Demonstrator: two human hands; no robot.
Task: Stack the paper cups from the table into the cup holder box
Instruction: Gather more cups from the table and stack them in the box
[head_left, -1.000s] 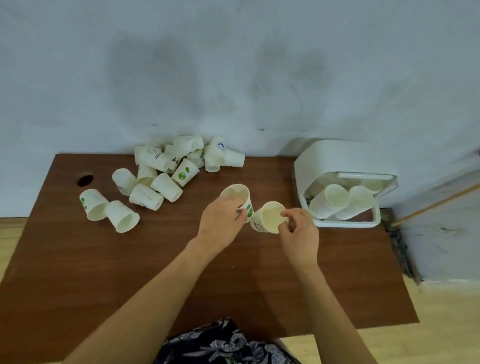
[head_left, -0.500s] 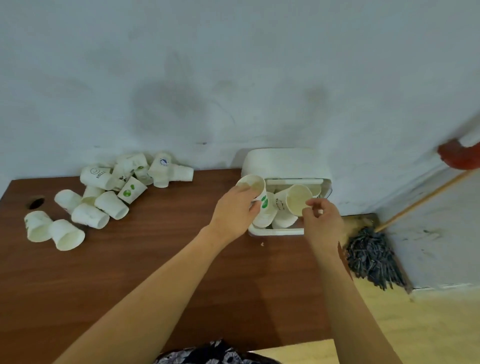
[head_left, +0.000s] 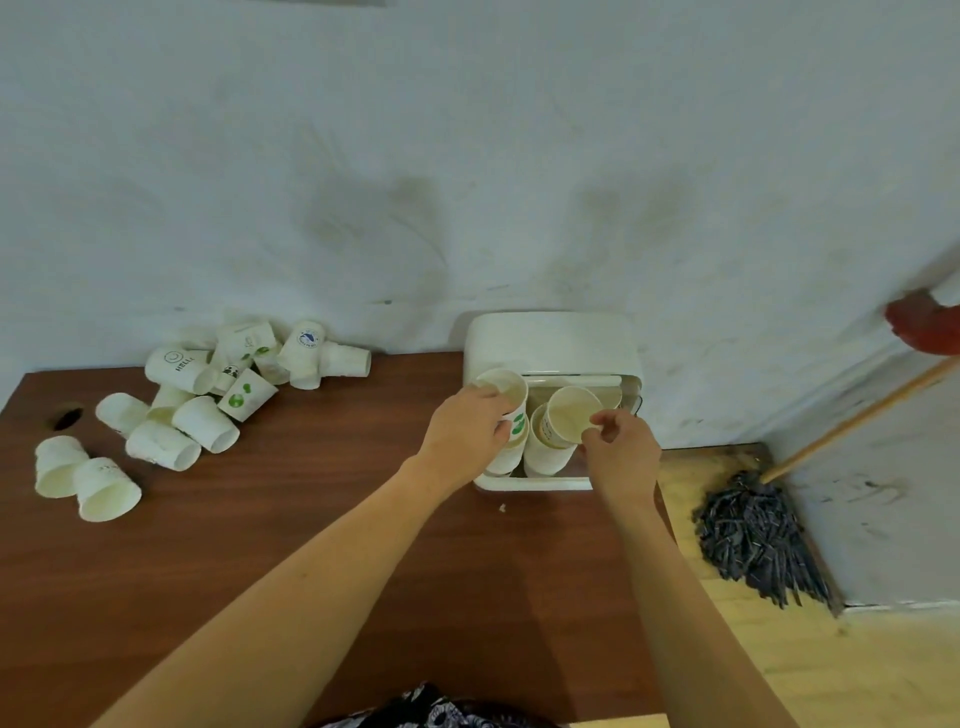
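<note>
Both bare forearms reach forward. The left hand (head_left: 467, 428) curls in a grasp; the right hand (head_left: 621, 449) pinches with thumb and fingertips.

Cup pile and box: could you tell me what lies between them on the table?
Bare table between cup pile and box, head view.

left hand (head_left: 465, 423) — green-print cup (head_left: 506, 397); right hand (head_left: 621, 447) — plain cup (head_left: 571, 415); over box (head_left: 550, 343)

"HELL…" partly readable on a lying paper cup (head_left: 176, 366)
</note>
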